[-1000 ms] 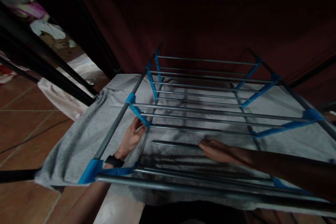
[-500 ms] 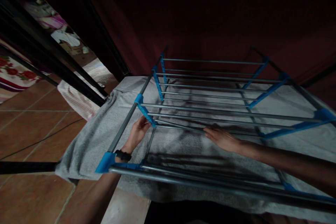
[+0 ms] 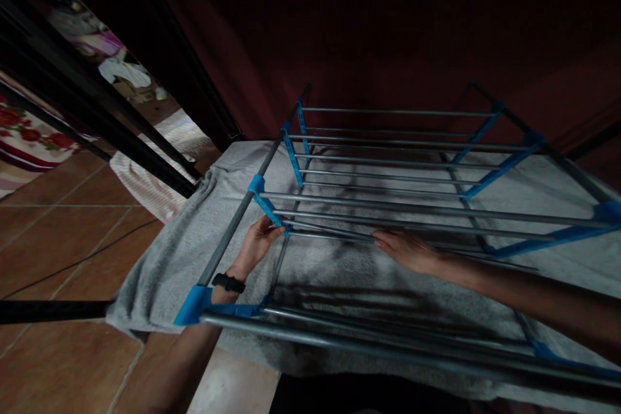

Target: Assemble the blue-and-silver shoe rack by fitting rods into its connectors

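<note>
A rack of grey metal tubes [image 3: 388,207] and blue plastic connectors lies across the bed-like surface. My left hand [image 3: 259,242], with a dark band on the wrist, is closed at the lower end of a blue slotted bracket [image 3: 268,208], fingers around it. Pinched in my right hand [image 3: 405,250] is a thin metal rod [image 3: 330,229], slanting slightly across the rack's other bars. Its left end meets the bracket beside my left fingers; whether it sits in a slot I cannot tell. The other end shows past my right forearm.
Grey towel-like cloth [image 3: 194,252] lies beneath the rack. A dark red panel [image 3: 369,32] stands behind it. Black metal bars [image 3: 121,123] cross the left side, above a tiled floor [image 3: 48,226] with a thin cable [image 3: 97,252]. Clothes [image 3: 123,71] lie heaped farther back.
My right hand has shifted slightly left with the rod, whose far end now shows beyond the forearm. My left hand stays at the bracket.
</note>
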A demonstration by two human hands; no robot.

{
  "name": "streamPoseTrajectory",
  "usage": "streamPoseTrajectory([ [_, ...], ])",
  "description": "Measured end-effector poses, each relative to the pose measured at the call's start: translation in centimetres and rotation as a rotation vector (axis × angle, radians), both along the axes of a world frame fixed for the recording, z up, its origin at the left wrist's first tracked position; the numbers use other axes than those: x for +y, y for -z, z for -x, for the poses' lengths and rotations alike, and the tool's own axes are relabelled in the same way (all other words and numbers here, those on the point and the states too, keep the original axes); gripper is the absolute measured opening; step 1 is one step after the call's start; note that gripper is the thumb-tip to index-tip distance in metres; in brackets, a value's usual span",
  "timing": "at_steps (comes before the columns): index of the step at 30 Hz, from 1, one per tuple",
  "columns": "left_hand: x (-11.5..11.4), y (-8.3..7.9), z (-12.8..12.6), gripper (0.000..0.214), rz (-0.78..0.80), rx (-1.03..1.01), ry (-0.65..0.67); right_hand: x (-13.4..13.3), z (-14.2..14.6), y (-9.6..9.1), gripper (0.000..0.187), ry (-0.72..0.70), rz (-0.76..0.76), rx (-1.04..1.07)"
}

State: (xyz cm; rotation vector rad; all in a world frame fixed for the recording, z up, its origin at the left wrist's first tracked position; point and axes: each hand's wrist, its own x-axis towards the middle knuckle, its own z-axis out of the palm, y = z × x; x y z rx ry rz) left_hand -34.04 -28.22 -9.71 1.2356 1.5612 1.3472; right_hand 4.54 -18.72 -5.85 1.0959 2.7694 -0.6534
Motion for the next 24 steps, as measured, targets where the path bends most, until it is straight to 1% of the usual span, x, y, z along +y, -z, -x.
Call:
streamPoseTrajectory([
  [4, 0.3, 0.1, 0.1, 0.037, 0.006, -0.011, -0.005, 0.2, 0.0, 0.0, 0.038, -0.008, 0.018, 0.011],
  [8, 0.3, -0.1, 0.2, 0.038, 0.023, -0.02, 0.003, 0.0, -0.1, -0.1, 0.04, -0.012, 0.016, 0.031],
  [12, 0.3, -0.5, 0.3, 0.04, 0.051, -0.004, 0.051, 0.0, -0.2, 0.0, 0.039, -0.002, 0.022, 0.044],
  [15, 0.4, -1.0, 0.3, 0.043, 0.073, 0.007, 0.062, 0.1, -0.2, 0.2, 0.04, 0.0, 0.025, 0.054],
  [19, 0.5, -1.4, 0.5, 0.047, 0.111, 0.01, 0.083, 0.4, -0.1, 0.4, 0.042, -0.015, 0.08, 0.075],
  [24, 0.7, -1.7, 0.8, 0.045, 0.129, 0.063, 0.125, 1.0, 0.2, -0.2, 0.038, -0.043, 0.088, 0.059],
])
